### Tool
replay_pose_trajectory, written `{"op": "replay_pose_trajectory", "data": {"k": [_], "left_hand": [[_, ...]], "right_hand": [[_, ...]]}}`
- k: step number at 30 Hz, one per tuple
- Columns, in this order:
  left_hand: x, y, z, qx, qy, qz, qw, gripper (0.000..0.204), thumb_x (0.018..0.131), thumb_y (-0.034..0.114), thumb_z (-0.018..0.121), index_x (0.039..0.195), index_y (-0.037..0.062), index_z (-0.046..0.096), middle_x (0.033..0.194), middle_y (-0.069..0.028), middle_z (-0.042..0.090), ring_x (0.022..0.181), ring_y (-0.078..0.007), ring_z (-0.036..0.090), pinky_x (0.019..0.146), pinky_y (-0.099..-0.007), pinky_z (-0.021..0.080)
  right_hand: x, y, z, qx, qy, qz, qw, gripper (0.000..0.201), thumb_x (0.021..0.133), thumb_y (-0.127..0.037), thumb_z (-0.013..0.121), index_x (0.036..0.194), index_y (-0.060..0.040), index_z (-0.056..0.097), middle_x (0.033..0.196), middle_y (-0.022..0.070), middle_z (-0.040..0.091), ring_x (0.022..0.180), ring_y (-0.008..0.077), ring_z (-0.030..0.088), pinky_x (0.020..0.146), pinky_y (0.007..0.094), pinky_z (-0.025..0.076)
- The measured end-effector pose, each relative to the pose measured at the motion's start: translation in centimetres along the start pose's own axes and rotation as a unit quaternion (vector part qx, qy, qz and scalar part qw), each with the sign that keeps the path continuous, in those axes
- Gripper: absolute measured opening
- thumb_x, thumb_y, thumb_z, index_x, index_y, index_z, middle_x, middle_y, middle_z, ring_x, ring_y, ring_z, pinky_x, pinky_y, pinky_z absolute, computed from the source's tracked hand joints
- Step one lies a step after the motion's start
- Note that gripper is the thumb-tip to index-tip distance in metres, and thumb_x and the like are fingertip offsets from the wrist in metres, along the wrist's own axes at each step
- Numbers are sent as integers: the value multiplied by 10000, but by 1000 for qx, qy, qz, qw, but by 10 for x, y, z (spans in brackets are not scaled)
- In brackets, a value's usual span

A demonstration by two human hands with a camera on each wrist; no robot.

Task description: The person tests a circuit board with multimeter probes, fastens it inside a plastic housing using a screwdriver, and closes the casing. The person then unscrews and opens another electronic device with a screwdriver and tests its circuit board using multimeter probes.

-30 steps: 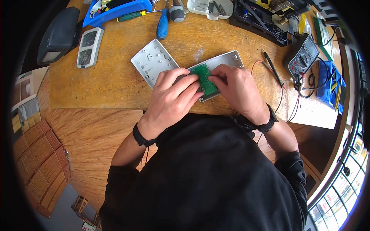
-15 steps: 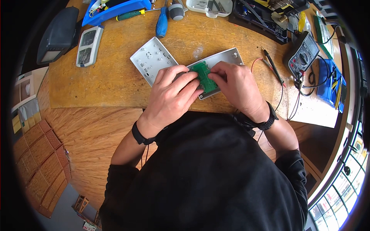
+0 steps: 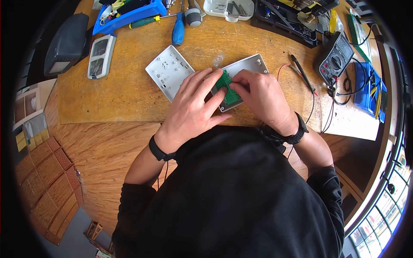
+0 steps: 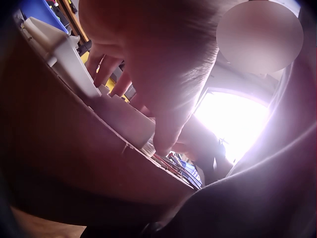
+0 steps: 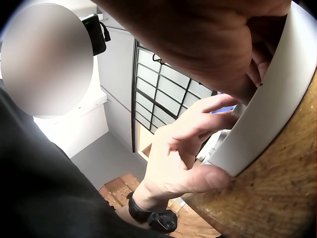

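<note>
A green circuit board (image 3: 232, 96) lies inside a grey plastic housing half (image 3: 257, 63) on the wooden bench. My left hand (image 3: 191, 107) reaches over the housing's left side, its fingers stretched onto the board's left part. Its thumb points away, off the board, near the housing's front corner. My right hand (image 3: 267, 98) has thumb and index finger brought together at the board's right part, pinching there; the other fingers are tucked behind. In the right wrist view the housing's outer wall (image 5: 270, 111) hides those fingertips. The matching housing half (image 3: 167, 71) lies inside up, left of the left hand.
A blue screwdriver (image 3: 178, 32) and a green-handled one (image 3: 144, 22) lie behind, near a blue bin (image 3: 129, 19). To the right are a multimeter (image 3: 336, 58), its probes (image 3: 302, 74) and a blue tray (image 3: 369, 92). A grey two-window device (image 3: 101, 56) lies at left.
My left fingers have shifted up along the board and straightened, and the thumb has spread away from it. My right hand stays at the board. The head view has tilted slightly.
</note>
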State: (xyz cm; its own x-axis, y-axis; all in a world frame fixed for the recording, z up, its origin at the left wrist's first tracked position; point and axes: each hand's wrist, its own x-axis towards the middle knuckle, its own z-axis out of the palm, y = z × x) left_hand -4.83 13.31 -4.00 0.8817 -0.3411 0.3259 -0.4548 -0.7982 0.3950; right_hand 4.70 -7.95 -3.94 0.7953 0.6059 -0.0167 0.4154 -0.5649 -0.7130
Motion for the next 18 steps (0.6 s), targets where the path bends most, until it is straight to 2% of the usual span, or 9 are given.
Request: {"op": "replay_pose_trajectory", "data": {"k": [7,9,10,12,13,14,16,17,18], "left_hand": [[1,2,10,12,20,9,1000,499,736,185,960,1166,-3,790,1413,-159,699,1354,-428,626,1099,-522,577],[4,0,9,-28,61,13,998,435,736,136,940,1124,-13,810,1320,-148,758,1283,-435,679,1081,-520,593],[6,-1,6,-27,61,16,998,435,736,136,940,1124,-13,810,1320,-148,758,1283,-435,679,1081,-520,593],[11,-5,-4,-96,91,-21,991,404,741,111,924,1108,-24,824,1273,-165,789,1229,-442,718,1082,-502,594],[14,-9,-7,-109,99,-27,989,437,720,163,962,1087,-30,826,1247,-181,788,1182,-450,724,1041,-503,609],[16,-13,-13,-144,90,-47,984,392,802,159,930,1131,-31,832,1240,-183,796,1170,-387,752,1039,-455,607],[18,-13,-19,-405,100,-174,892,327,926,145,867,1184,-50,827,1255,-190,803,1165,-305,766,1035,-411,595],[11,-18,-25,-497,61,-250,829,348,1040,213,783,1238,-71,808,1309,-204,788,1187,-253,759,1042,-393,580],[3,-36,-13,-548,82,-266,789,407,1082,271,730,1299,-70,781,1355,-217,767,1218,-287,759,1088,-442,578]], "right_hand": [[-3,0,-2,18,5,-1,1000,165,981,-155,800,1043,-4,779,906,197,796,844,412,785,763,466,634],[-9,-12,-15,61,90,-33,994,184,957,-78,822,1105,15,763,1008,194,787,894,390,781,778,431,626],[-11,-15,-20,61,93,-34,993,184,957,-78,822,1105,15,763,1008,194,787,894,390,781,778,431,626],[-18,-19,-33,18,225,-145,963,258,921,6,841,1162,11,752,1104,176,755,946,358,759,806,396,615],[-23,-23,-41,11,258,-156,953,284,896,43,854,1161,0,762,1139,178,747,981,340,751,833,381,610],[-28,-21,-45,21,286,-180,941,340,888,55,860,1205,27,740,1150,194,744,1023,352,750,869,385,608],[-35,-15,-48,23,345,-213,914,438,876,53,873,1279,54,701,1185,204,741,1073,360,745,905,404,604],[-38,-5,-46,25,342,-217,914,593,894,9,880,1416,66,605,1313,207,707,1195,336,707,981,423,582],[-38,-2,-40,24,349,-218,911,593,894,9,880,1416,66,605,1313,207,707,1195,336,707,981,423,582]]}}
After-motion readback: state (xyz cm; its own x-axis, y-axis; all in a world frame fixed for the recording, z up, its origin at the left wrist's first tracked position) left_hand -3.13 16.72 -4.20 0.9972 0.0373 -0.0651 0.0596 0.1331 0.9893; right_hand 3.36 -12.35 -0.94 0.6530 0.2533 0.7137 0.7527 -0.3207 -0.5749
